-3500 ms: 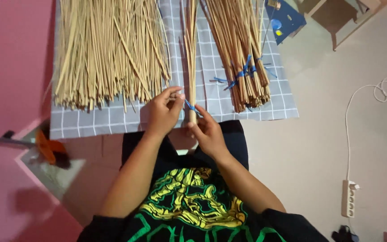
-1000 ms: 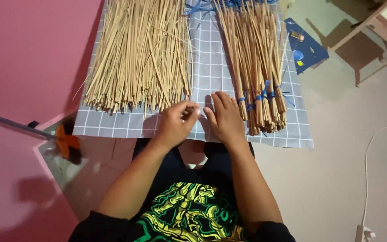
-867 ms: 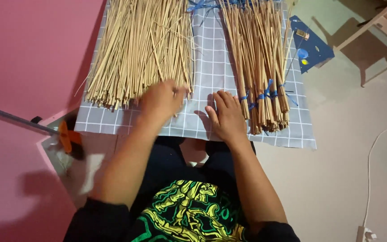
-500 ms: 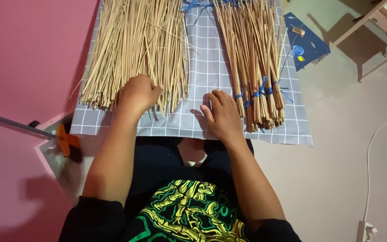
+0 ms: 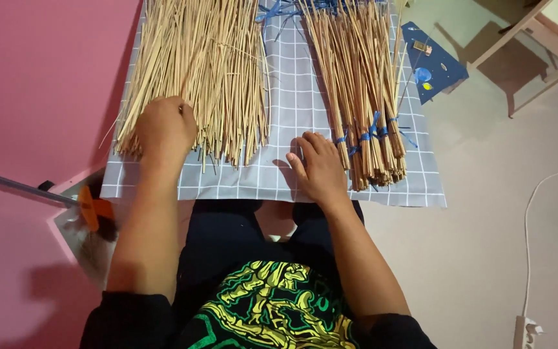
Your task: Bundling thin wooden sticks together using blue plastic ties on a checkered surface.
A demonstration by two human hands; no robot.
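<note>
On the grey checked cloth (image 5: 279, 174) spread over the floor, head view, both bare hands are at work among thin tan sticks. Left hand (image 5: 165, 129), at about 10 o'clock from the frame centre, lies palm down on the near ends of the loose pile of sticks (image 5: 201, 64); its fingers are curled down into the sticks, and whether they pinch any single stick cannot be told from here. The loose pile fans from the near left part of the cloth toward 12 o'clock, ends uneven. Right hand (image 5: 318, 165), just right of centre, rests flat on the bare cloth with fingers spread and pointing toward 12 o'clock, gripping nothing; its outer edge is just beside the tied bundles of sticks (image 5: 363, 97), which lie at 1 o'clock from centre. Blue ties (image 5: 372, 132) wrap those bundles close to their near ends. Between the two stick groups a bare strip of cloth runs toward 12 o'clock. At 2 o'clock, off the cloth, a dark blue sheet (image 5: 437, 61) carries a few small items. A white cable (image 5: 537, 213) runs along the floor at 4 o'clock. An orange-handled tool (image 5: 92, 210) lies at 8 o'clock, beside the pink wall (image 5: 33, 77).
</note>
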